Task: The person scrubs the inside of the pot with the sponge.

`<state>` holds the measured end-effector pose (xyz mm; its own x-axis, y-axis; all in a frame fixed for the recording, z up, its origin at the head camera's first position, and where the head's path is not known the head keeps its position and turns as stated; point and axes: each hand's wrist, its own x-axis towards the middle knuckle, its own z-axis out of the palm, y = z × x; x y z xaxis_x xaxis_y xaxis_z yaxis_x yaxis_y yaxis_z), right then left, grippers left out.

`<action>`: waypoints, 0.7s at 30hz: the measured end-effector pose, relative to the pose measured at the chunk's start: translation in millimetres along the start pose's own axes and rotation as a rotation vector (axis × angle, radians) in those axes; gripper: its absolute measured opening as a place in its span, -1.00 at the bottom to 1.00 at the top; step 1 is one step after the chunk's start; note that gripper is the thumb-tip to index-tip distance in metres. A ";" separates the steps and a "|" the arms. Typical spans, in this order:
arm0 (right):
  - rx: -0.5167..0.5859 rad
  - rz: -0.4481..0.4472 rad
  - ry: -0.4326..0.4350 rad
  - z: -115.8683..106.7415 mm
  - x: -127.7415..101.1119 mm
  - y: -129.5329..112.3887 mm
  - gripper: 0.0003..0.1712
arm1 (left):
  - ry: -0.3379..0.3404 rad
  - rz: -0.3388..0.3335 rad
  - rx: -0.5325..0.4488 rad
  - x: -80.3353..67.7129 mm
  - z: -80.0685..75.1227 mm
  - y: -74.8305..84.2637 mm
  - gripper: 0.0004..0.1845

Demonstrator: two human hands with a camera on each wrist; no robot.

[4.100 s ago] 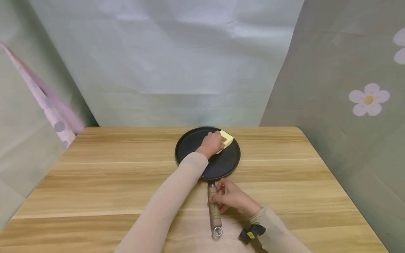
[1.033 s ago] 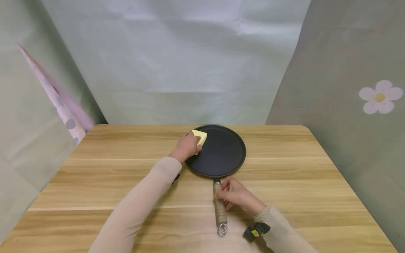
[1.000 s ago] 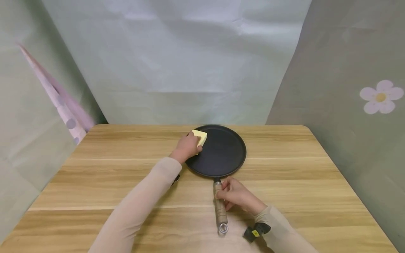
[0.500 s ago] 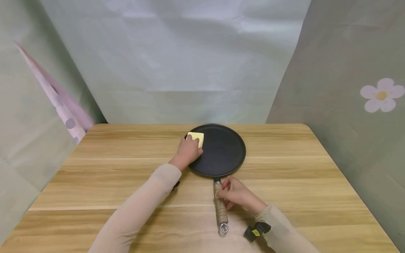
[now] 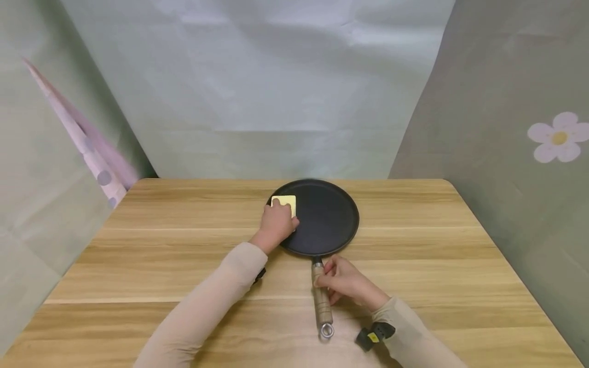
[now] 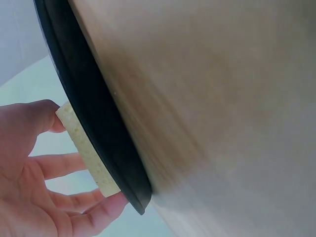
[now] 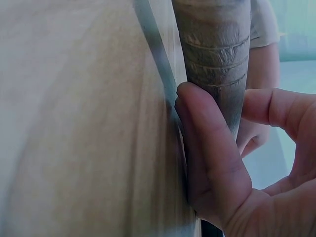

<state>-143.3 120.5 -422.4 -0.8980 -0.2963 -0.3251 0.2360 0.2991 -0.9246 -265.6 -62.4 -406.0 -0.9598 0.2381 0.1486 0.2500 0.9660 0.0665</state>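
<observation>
A round black flat pan (image 5: 326,217) lies on the wooden table, its handle toward me. My left hand (image 5: 277,223) holds a pale yellow sponge (image 5: 286,199) against the left part of the pan's surface. In the left wrist view, thumb and fingers pinch the edges of the sponge (image 6: 89,150), which lies flat on the pan (image 6: 94,98). My right hand (image 5: 346,281) grips the wooden handle (image 5: 322,296) near the pan, thumb on one side and fingers on the other. The right wrist view shows the handle (image 7: 215,54) between thumb and fingers.
The wooden table (image 5: 414,286) extends to both sides of the pan. A pale cloth backdrop (image 5: 276,92) hangs behind its far edge. A metal ring (image 5: 326,330) ends the handle, and a black strap device (image 5: 375,336) sits on the right wrist.
The left hand has carried the sponge from the pan's right side to its left, then slightly nearer to me over the last second. The right hand keeps its hold on the handle.
</observation>
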 end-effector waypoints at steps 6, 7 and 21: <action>0.008 -0.010 -0.011 -0.2 0.4 -0.7 -0.60 | 0.001 -0.011 0.003 -3.8 2.0 4.2 -0.63; 0.008 -0.013 -0.014 -0.2 0.7 -0.5 -0.60 | 0.003 -0.010 0.007 -4.9 2.3 5.1 -0.63; 0.007 -0.051 -0.052 -1.2 0.0 -1.9 -0.64 | 0.026 -0.039 -0.022 -23.8 -1.4 26.4 -0.60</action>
<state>-144.3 121.0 -420.4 -0.8886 -0.3577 -0.2872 0.1932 0.2759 -0.9415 -236.0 -42.6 -406.4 -0.9654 0.1971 0.1706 0.2152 0.9720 0.0948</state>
